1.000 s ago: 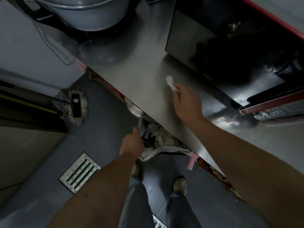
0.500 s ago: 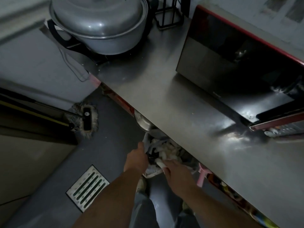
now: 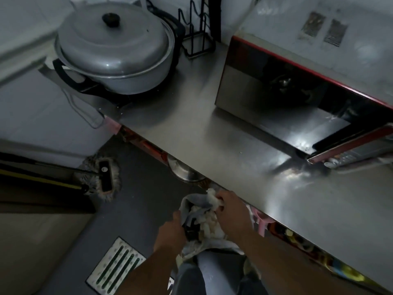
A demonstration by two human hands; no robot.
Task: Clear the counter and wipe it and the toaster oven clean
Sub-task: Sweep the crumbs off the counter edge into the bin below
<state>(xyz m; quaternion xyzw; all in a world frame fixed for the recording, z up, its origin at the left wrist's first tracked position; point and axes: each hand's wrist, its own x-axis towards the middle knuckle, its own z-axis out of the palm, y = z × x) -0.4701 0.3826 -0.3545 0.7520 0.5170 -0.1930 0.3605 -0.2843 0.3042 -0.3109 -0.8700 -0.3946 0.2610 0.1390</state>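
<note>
One lidded pot (image 3: 114, 50), wire rack (image 3: 196, 37), toaster oven (image 3: 297, 86), mop (image 3: 102, 179), floor drain (image 3: 116, 267)

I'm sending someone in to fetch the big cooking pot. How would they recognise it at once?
Start at the steel counter and follow it to its far left end, across from the red-trimmed toaster oven. The pot sits there, wide and grey, with a domed lid, a black knob and black side handles, beside a black wire rack.

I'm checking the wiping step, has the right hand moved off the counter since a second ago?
Yes. The right hand has come off the steel counter in front of the toaster oven, back over its front edge, down to the trash bag below.
</note>
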